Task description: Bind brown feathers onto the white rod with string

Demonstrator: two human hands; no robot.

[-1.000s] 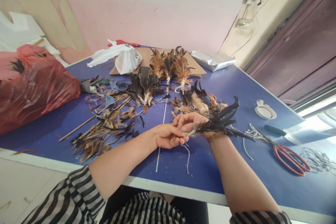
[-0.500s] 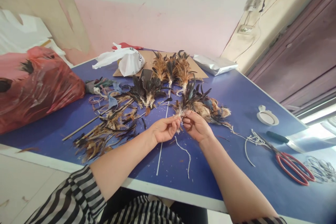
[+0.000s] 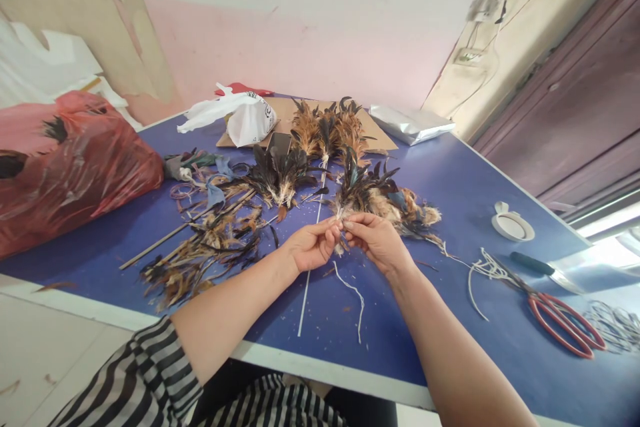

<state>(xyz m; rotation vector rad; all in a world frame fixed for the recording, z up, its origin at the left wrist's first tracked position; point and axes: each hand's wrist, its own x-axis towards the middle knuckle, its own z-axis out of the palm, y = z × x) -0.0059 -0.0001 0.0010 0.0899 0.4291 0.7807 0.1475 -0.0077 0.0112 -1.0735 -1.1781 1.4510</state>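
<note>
My left hand (image 3: 317, 245) is closed, its thumb and fingers pinching the base of a small bunch of dark feathers (image 3: 354, 180). My right hand (image 3: 373, 238) meets it at the same base, thumb and forefinger pressed together on the quill ends; the exact grip there is too small to make out. Just below the hands a loose white string (image 3: 353, 288) lies on the blue table (image 3: 280, 307). Behind the held bunch rests a pile of brown and tan feathers (image 3: 405, 210), partly hidden by it.
Loose feathers and sticks (image 3: 200, 247) lie to the left beside a red plastic bag (image 3: 100, 167). Feather bundles (image 3: 327, 127) rest on cardboard at the back. On the right are red-handled scissors (image 3: 567, 323), a knife (image 3: 545, 270) and a tape roll (image 3: 513, 223).
My right hand has shifted slightly left and turned, its fingers now closer to my left fingertips at the feather base. My left hand has barely moved.
</note>
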